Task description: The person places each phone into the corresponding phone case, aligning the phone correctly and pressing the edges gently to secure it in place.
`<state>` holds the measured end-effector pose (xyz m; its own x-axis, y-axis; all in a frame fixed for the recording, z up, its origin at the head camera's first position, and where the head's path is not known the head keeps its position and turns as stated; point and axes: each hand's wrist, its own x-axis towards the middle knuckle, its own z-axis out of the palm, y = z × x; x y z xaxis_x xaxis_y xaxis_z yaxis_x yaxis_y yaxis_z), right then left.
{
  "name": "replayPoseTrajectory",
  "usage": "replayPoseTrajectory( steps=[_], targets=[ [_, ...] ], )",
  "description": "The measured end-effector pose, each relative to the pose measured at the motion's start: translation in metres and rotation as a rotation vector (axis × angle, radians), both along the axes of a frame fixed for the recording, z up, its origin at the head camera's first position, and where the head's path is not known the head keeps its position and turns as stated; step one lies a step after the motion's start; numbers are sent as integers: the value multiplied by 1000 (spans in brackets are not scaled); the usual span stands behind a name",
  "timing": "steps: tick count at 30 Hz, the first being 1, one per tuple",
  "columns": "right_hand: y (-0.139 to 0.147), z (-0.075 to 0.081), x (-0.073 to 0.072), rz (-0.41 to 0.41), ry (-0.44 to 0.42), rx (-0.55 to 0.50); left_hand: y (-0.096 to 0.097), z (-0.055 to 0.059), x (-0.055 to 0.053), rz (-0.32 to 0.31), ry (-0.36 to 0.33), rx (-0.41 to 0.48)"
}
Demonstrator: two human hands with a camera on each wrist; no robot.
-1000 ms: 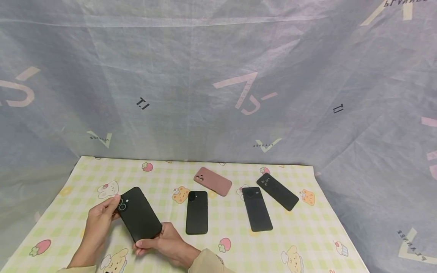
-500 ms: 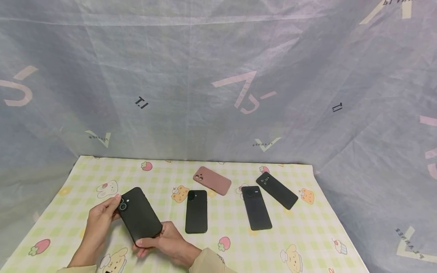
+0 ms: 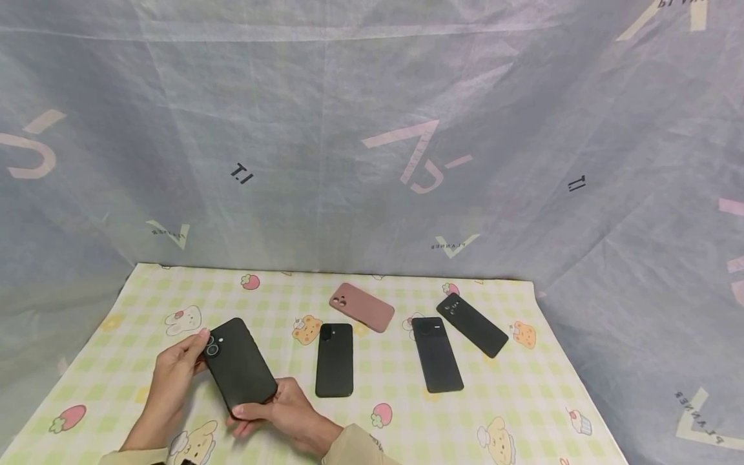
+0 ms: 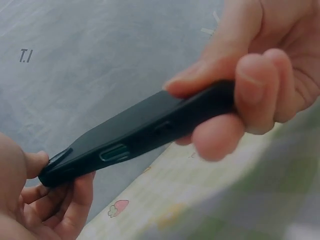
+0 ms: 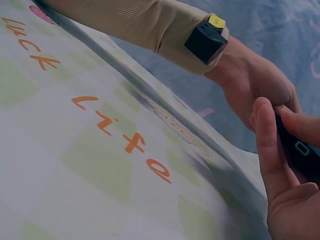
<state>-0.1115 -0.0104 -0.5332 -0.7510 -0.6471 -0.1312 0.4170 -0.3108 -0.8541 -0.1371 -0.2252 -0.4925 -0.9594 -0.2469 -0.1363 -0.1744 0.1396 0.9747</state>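
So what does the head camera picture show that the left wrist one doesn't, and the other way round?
Only the head view: a pink phone-shaped piece and three dark pieces lying on the table, plus round camera rings on the back of the held black piece.

Only the left wrist view: a light-rimmed slot shape along the held piece's edge.

Both: that held piece, gripped by the left hand and right hand, the checked tablecloth and the grey backdrop cloth.
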Motion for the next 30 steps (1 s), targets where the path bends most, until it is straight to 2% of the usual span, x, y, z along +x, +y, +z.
replayPoseTrajectory(
  steps=[3,6,11,13,18,21,26,30],
  targets=[
    [-1,-2,1,-12,-8,-1,0,-2,0,-7,-42,2],
    [-2,-2,2,-15,-23,-1,-1,-4,1,-44,-73,15],
    [-1,0,3,-35,-28,6,0,-4,5,-107,-57,113],
    [-1,1,2,-55,-13,10,2,-4,7,-120,-79,136],
    [-1,2,1,-70,15,0,7,-3,16,-125,-172,101],
    [0,2,1,-67,21,-12,10,-4,23,-124,-200,90],
    [-1,1,0,-65,21,-16,17,-3,30,-112,-204,69],
    [-1,0,0,-71,24,-17,22,-4,30,-102,-175,15]
  ],
)
